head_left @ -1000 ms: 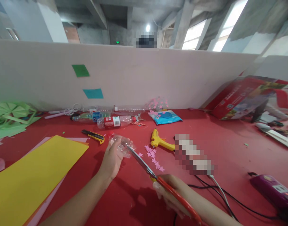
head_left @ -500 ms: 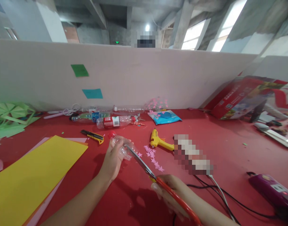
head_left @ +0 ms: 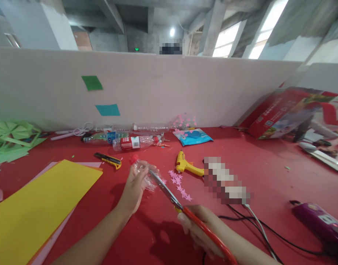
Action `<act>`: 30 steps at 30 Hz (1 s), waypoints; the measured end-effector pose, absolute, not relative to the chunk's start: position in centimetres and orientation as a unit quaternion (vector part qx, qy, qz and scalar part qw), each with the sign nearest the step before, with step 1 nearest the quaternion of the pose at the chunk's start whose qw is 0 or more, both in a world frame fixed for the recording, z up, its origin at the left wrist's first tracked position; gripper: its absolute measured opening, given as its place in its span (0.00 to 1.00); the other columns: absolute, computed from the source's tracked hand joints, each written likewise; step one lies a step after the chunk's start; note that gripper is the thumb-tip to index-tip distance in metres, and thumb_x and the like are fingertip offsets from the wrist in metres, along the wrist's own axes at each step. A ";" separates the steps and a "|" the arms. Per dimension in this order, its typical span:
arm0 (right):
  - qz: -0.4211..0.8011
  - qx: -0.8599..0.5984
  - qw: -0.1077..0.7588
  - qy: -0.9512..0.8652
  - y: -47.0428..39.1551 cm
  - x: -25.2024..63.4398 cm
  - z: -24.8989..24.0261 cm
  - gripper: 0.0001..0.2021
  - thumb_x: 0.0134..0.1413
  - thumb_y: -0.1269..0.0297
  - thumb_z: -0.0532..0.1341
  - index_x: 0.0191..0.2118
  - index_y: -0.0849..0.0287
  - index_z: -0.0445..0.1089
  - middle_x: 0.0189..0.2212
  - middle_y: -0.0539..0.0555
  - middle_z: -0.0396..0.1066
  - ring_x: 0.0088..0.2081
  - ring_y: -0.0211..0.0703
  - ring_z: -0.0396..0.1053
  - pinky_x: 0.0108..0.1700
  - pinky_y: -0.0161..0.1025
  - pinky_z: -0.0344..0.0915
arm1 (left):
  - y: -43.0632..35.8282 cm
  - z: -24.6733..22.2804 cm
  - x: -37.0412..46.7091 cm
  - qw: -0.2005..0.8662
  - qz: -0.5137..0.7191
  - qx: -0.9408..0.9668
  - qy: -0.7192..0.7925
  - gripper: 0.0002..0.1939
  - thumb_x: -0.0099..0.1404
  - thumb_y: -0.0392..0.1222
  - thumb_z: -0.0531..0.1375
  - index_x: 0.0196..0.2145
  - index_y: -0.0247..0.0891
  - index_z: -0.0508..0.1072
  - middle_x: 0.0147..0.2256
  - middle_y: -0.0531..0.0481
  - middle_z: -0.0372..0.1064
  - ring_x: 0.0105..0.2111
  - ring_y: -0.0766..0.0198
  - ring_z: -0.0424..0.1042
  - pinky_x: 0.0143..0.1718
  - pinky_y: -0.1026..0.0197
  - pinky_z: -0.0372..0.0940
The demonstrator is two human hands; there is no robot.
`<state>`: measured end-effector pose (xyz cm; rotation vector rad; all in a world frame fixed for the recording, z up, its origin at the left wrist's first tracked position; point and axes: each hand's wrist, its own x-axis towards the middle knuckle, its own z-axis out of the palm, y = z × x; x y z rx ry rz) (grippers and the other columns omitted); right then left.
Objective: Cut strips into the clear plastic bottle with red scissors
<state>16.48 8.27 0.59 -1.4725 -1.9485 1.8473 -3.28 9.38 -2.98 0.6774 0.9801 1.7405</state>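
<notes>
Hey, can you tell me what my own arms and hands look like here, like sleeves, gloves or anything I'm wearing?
Your left hand and right hand are bare, with no gloves. No sleeve, watch or bracelet shows on your left forearm or right forearm. Some fingers are hidden, so I can't rule out rings.

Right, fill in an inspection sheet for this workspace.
Surface: red tabletop, with small green scraps.
Things in hand: red-capped clear bottle; scissors, blade tips at its side.
Clutter: yellow sheet, utility knife, glue gun, pink stars, labelled bottles.
Hands: left hand holds the clear bottle; right hand grips the scissors.
Cables: black cable and white cable, right side.
Surroundings: pale partition bearing green square and blue square.
</notes>
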 end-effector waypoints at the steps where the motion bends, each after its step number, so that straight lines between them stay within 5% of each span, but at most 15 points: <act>1: 0.596 -0.492 0.040 -0.634 8.2 16.4 0.6 0.19 0.58 0.52 0.57 0.22 0.57 0.55 0.13 0.40 0.52 0.11 0.27 0.50 0.12 0.26 0.46 | 9.4 -2.9 -3.3 0.493 0.717 0.278 0.406 0.14 0.56 0.43 0.64 0.39 0.41 0.65 0.33 0.52 0.74 0.38 0.61 0.75 0.43 0.56 0.67; 5: 0.571 -0.511 0.032 -0.641 8.3 16.3 0.6 0.19 0.58 0.55 0.58 0.21 0.57 0.54 0.11 0.40 0.52 0.10 0.27 0.50 0.11 0.26 0.46 | 9.4 -3.1 -3.4 0.500 0.712 0.270 0.413 0.16 0.55 0.44 0.64 0.40 0.42 0.65 0.34 0.52 0.73 0.39 0.59 0.75 0.42 0.56 0.68; 14: 0.613 -0.463 0.042 -0.639 8.8 17.0 -0.3 0.22 0.54 0.42 0.55 0.24 0.57 0.59 0.10 0.41 0.55 0.10 0.28 0.49 0.11 0.25 0.47 | 9.3 -3.9 -3.5 0.472 0.701 0.321 0.428 0.13 0.55 0.44 0.64 0.38 0.41 0.68 0.36 0.50 0.74 0.40 0.60 0.74 0.45 0.56 0.67; 23: 0.584 -0.504 0.044 -0.635 8.1 16.3 0.8 0.20 0.58 0.52 0.57 0.21 0.56 0.54 0.10 0.40 0.52 0.09 0.27 0.47 0.11 0.26 0.44 | 9.2 -3.8 -3.3 0.461 0.704 0.327 0.430 0.11 0.56 0.42 0.63 0.37 0.41 0.69 0.37 0.49 0.73 0.40 0.60 0.74 0.46 0.57 0.66; 30: 0.601 -0.483 0.043 -0.636 8.5 16.8 0.0 0.21 0.56 0.46 0.57 0.23 0.56 0.55 0.10 0.40 0.52 0.10 0.28 0.49 0.11 0.26 0.45 | 9.3 -4.0 -3.7 0.457 0.691 0.344 0.442 0.11 0.57 0.44 0.62 0.39 0.41 0.70 0.39 0.48 0.73 0.42 0.58 0.74 0.49 0.55 0.65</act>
